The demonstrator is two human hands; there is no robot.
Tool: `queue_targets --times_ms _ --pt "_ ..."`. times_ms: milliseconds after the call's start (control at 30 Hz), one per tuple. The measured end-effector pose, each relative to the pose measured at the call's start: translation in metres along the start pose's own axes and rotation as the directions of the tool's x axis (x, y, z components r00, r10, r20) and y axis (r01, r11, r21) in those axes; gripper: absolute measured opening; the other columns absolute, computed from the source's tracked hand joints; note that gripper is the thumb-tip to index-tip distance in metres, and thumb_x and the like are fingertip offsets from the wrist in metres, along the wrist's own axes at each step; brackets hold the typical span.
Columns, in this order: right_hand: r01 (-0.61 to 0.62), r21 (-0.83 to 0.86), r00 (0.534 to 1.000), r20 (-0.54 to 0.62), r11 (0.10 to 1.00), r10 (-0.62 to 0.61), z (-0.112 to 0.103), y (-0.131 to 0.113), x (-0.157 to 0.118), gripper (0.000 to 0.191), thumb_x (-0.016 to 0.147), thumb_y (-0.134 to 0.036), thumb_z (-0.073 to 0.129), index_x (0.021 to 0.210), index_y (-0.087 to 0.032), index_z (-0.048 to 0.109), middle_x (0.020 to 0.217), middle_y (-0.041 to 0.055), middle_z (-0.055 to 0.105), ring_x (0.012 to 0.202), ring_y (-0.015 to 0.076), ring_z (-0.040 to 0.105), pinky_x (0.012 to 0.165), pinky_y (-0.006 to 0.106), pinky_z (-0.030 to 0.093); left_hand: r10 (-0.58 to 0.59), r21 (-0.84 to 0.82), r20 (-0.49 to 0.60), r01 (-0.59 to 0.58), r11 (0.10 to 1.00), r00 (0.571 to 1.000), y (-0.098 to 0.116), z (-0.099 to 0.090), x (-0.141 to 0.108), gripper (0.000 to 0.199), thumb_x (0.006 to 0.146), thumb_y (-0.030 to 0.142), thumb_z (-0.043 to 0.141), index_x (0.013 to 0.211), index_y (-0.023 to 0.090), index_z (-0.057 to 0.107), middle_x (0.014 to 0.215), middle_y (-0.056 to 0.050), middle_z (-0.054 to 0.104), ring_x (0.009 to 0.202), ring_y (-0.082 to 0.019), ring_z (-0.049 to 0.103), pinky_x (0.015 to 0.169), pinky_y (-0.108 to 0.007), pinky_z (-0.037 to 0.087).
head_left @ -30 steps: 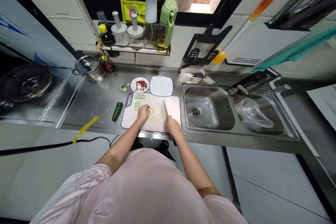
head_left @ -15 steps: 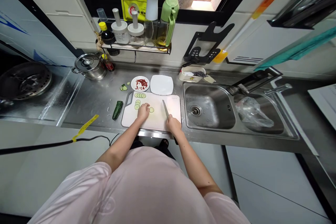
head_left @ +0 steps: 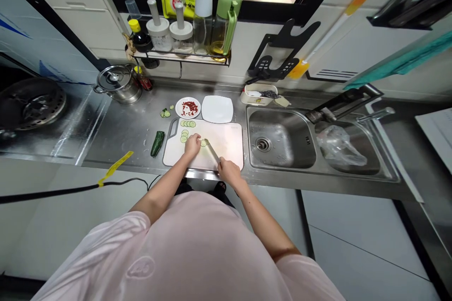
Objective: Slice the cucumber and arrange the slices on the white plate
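Within the right hand (head_left: 228, 172), closed around its handle, a kitchen knife (head_left: 212, 151) slants across the white cutting board (head_left: 228, 141), its blade angled up toward the left hand (head_left: 192, 146). That hand sits curled, fingers down on the board; whatever lies under it is hidden. Just beside its fingers lies a cucumber slice (head_left: 204, 143), with a row of cucumber slices (head_left: 187, 123) ahead of it. Left of the hand, a green chili pepper (head_left: 157, 143) rests on the steel counter (head_left: 116, 136).

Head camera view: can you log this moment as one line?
Left hand beside cucumber slices | right hand holds kitchen knife | white cutting board
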State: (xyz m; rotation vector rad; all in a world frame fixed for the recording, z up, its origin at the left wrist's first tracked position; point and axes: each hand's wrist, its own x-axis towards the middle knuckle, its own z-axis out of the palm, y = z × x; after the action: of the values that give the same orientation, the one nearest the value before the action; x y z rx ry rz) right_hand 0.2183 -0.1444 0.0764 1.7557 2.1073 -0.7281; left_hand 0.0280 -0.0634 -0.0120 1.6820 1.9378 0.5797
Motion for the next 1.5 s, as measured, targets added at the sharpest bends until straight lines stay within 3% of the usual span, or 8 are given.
queue_targets --times_ms 767,1500 --pt "0.018 -0.022 1.000 0.006 1.000 -0.018 0.013 -0.006 0.002 0.025 0.092 -0.023 0.034 0.111 -0.019 0.049 0.096 0.0114 0.067 0.089 0.0247 0.064 0.069 0.030 0.039 0.002 -0.025 -0.009 -0.002 1.000 1.000 -0.003 0.001 0.003 0.024 0.079 0.013 0.048 0.097 0.017 0.063 0.083 -0.005 0.064 0.081 -0.017 0.057 0.075 -0.027 0.042" --pt "0.033 -0.019 0.996 0.084 0.999 -0.031 0.005 -0.011 0.009 0.025 0.090 -0.018 0.038 0.114 -0.017 0.048 0.100 0.0145 0.066 0.093 0.0248 0.064 0.071 0.030 0.044 -0.021 -0.020 0.015 0.021 1.000 1.000 0.000 -0.001 0.004 0.022 0.078 0.014 0.051 0.096 0.018 0.063 0.081 -0.004 0.064 0.079 -0.017 0.058 0.073 -0.026 0.042"
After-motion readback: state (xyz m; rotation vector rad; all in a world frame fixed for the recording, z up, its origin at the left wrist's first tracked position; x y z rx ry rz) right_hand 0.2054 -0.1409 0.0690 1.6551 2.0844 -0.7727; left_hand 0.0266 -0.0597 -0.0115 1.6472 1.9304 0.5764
